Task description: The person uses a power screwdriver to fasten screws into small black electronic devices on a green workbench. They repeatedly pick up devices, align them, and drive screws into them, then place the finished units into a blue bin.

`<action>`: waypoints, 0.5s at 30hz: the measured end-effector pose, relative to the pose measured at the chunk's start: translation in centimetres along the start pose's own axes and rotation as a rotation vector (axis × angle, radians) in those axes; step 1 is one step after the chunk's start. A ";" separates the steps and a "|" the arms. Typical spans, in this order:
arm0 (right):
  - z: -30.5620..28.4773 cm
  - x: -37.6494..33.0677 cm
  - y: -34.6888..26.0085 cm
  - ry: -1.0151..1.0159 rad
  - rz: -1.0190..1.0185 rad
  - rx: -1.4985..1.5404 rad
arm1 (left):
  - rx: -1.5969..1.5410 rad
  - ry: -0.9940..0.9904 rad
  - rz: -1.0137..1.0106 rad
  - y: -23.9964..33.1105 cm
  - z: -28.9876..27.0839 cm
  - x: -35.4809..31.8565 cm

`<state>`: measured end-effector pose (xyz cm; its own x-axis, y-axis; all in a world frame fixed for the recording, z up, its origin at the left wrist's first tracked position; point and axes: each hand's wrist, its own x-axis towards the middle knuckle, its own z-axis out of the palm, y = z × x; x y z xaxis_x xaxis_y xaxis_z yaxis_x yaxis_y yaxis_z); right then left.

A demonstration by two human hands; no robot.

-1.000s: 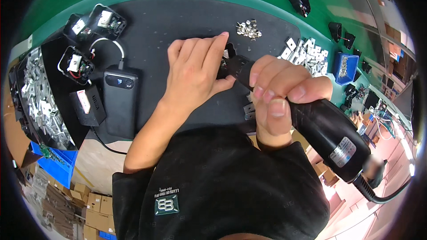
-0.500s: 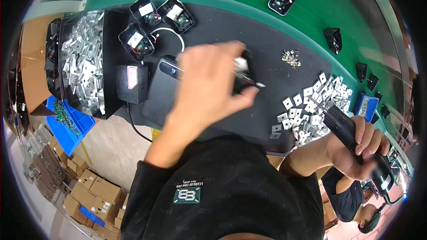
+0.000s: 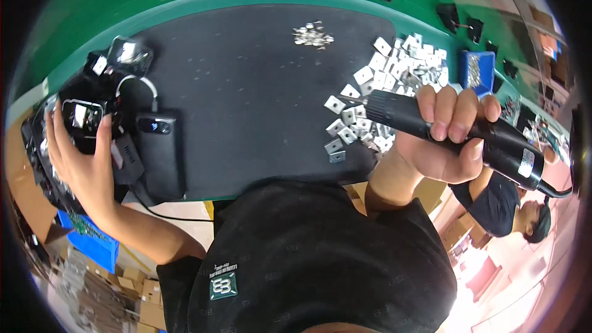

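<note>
A black corded power screwdriver is clamped in the fingers of the right hand and held just above the square metal plates at the right of the dark mat. Its tip could likely scatter those plates if swung low. A small black boxed part at the mat's left edge is gripped by the left hand, its fingers wrapped around it; a power bank and its cable lie just beside and could be snagged. Open room is left at mid-mat.
</note>
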<state>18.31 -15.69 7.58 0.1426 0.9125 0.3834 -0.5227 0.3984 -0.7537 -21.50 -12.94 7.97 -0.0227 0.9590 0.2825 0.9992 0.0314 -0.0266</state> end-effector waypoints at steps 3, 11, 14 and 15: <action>-0.7 -0.1 -0.5 -0.020 -0.022 -0.013 | -0.099 0.127 0.031 1.8 -0.2 0.2; -2.0 -1.1 -0.6 0.054 -0.047 -0.077 | -0.767 -0.208 0.644 16.1 1.5 -2.9; -1.5 -0.8 -0.3 0.078 -0.059 -0.089 | -0.867 -0.342 0.660 20.9 3.9 -4.8; -1.4 -0.7 -0.2 0.088 -0.064 -0.112 | -0.864 -0.364 0.682 21.7 4.6 -5.3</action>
<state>19.46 -16.25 6.73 0.2488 0.8874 0.3882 -0.4140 0.4598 -0.7856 0.17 -16.02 1.44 0.6617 0.7314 0.1651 0.4950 -0.5915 0.6365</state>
